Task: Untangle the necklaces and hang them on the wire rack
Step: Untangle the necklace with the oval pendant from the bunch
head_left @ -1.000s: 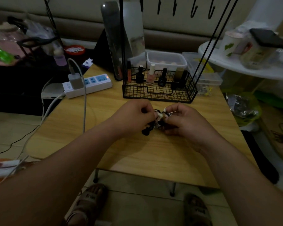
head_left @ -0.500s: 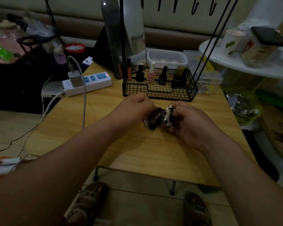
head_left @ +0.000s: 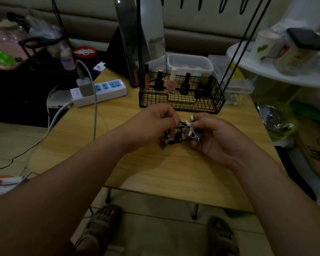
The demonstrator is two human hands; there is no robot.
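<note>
A tangled bunch of necklaces (head_left: pixel 183 133), with dark cords, brown beads, white tooth-shaped pendants and a silver chain, hangs between both hands just above the wooden table (head_left: pixel 155 169). My left hand (head_left: pixel 151 124) pinches the dark cords on the left of the bunch. My right hand (head_left: pixel 216 137) pinches the white pendants and chain on the right. The black wire rack (head_left: pixel 181 100) stands directly behind the hands, its basket holding nail polish bottles. Its uprights rise to a row of hooks (head_left: pixel 222 5) at the top edge.
A white power strip (head_left: pixel 100 93) with a plugged charger and cable lies at the table's back left. A mirror (head_left: pixel 142 34) and clear plastic boxes (head_left: pixel 190 63) stand behind the rack. A cluttered white shelf (head_left: pixel 277 71) is at right. My sandalled feet show under the table's front edge.
Both hands have shifted slightly away from me toward the rack with the bunch. The white pendants now stick up at my right fingertips and beads dangle lower on the left.
</note>
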